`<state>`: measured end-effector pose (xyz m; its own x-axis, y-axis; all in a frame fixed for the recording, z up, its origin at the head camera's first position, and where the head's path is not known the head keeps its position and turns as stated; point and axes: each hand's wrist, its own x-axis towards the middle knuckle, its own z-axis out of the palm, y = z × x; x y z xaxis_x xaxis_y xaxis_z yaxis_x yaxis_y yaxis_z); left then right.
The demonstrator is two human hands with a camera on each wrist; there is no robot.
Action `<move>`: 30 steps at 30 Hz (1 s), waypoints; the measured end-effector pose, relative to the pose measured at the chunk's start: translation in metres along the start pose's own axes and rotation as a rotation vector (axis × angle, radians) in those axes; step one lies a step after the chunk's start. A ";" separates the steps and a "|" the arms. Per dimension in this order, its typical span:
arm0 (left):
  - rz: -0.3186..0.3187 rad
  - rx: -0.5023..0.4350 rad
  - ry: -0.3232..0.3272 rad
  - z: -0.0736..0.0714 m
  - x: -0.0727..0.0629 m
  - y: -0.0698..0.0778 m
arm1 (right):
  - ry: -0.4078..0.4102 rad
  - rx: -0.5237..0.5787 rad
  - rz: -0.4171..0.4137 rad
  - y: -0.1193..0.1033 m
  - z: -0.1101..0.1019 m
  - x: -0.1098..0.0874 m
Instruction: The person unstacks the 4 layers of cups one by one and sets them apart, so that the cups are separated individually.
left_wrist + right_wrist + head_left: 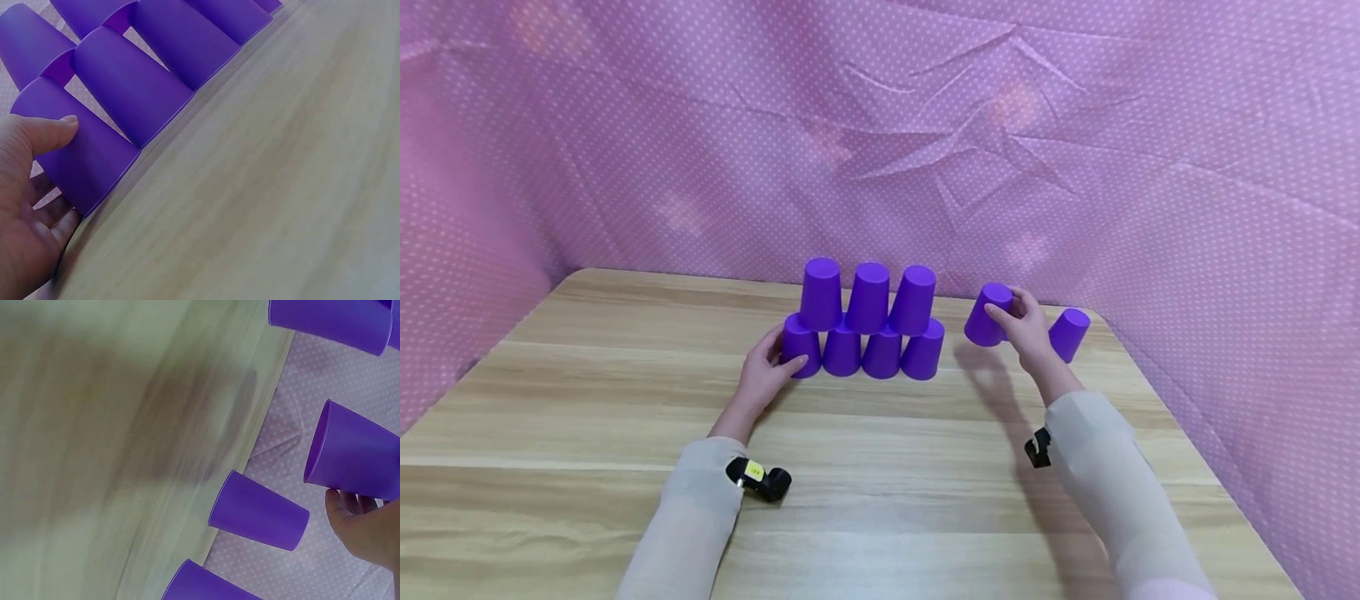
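Observation:
Upside-down purple cups stand as a two-level wall on the table: several in the bottom row and three in the upper row, including a middle upper cup [869,298]. My left hand [764,372] holds the leftmost bottom cup [87,153], thumb across its front and fingers round its outer side. To the right of the wall, my right hand [1026,327] grips another upside-down cup [987,317] above the table. In the right wrist view that cup [356,450] hangs rim down, its far part cut off by the frame edge.
A loose upside-down cup [1070,335] stands right of my right hand. In the right wrist view two cups stand on the table, a nearer one [259,512] and one cut off below [206,584]. Pink dotted cloth [880,167] hangs behind the wooden table [865,500].

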<state>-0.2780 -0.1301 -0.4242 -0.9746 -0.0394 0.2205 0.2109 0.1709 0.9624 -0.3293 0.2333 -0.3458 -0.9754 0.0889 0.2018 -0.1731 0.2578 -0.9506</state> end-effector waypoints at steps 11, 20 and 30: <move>0.022 0.024 -0.002 0.000 0.003 -0.008 | 0.031 0.015 0.008 0.001 0.012 0.021; 0.002 -0.027 -0.004 -0.001 0.002 -0.004 | 0.057 0.045 0.073 0.008 0.021 0.034; 0.012 -0.006 0.015 0.001 0.003 -0.010 | 0.088 0.116 0.084 0.015 0.034 0.044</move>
<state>-0.2836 -0.1310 -0.4335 -0.9708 -0.0518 0.2342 0.2229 0.1656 0.9607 -0.3790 0.2087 -0.3587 -0.9723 0.1904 0.1357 -0.1112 0.1338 -0.9848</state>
